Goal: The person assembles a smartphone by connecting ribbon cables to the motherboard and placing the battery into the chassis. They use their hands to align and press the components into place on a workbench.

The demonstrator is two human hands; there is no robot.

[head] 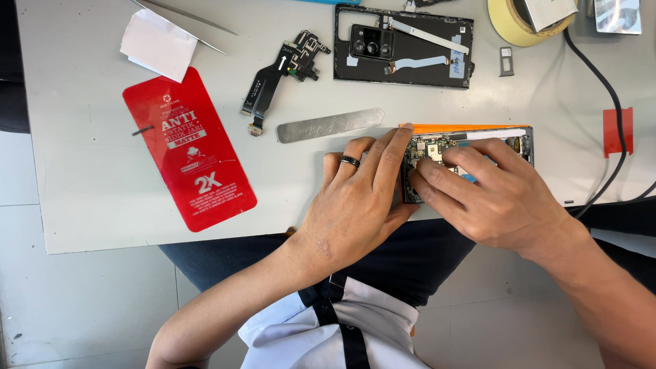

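An opened phone (471, 147) with its circuit board showing lies on the grey table (89, 191) near the front edge. My left hand (359, 198), with a dark ring on one finger, presses against the phone's left end, fingers laid along its side. My right hand (488, 191) rests on top of the phone, fingertips pushing on the inner parts and a small blue piece. Most of the phone's lower half is hidden under both hands.
A flat metal pry blade (328, 126) lies just left of the phone. Behind it are a black back cover (403, 48), a flex-cable part (283, 72), a red flat packet (188, 150), white paper (158, 44), tweezers (188, 20), a tape roll (519, 27) and a black cable (608, 96).
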